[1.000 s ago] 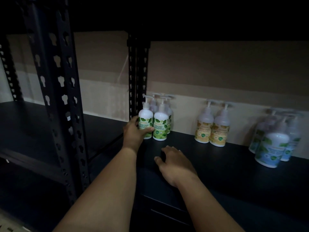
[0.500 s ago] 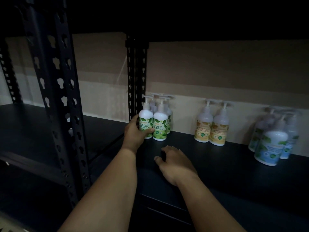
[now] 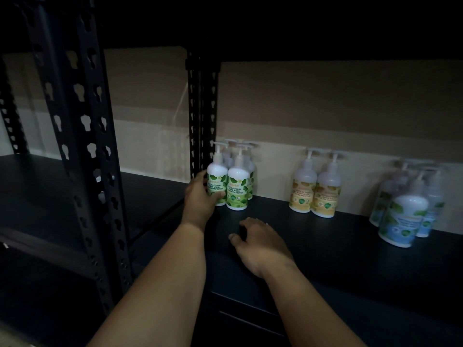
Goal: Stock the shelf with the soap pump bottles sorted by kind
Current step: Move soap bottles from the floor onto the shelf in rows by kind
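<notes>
**Left hand on a green-label pump bottle at the shelf's left end**

On the dark, flat metal shelf (image 3: pixel 325 251), three groups of white plastic soap pump bottles stand upright along the pale back wall (image 3: pixel 300 108), sorted by label colour. At the far left, just beside the black perforated steel upright (image 3: pixel 203 116), stands the green-leaf-labelled group: two bottles in front and at least two more behind them, close together. The left hand (image 3: pixel 200 196) wraps around the front-left green-label bottle (image 3: pixel 217 181), fingers curled round its left side and thumb across the front of its label; that bottle stands on the shelf, touching or nearly touching the front-right green-label bottle (image 3: pixel 238 187).

The right hand (image 3: pixel 258 244) rests on the shelf surface in front of the green group, well apart from the bottles, fingers loosely curled downward and holding nothing.

Near the middle of the shelf, a pair of yellow-orange-labelled pump bottles (image 3: pixel 315 189) stands side by side against the wall. Toward the right edge, a cluster of blue-and-green-labelled pump bottles (image 3: pixel 406 211) stands blurred; its count cannot be told.

Another black perforated post (image 3: pixel 82 136) rises at the near left, with a dark neighbouring shelf bay (image 3: pixel 32 196) beyond it.
</notes>
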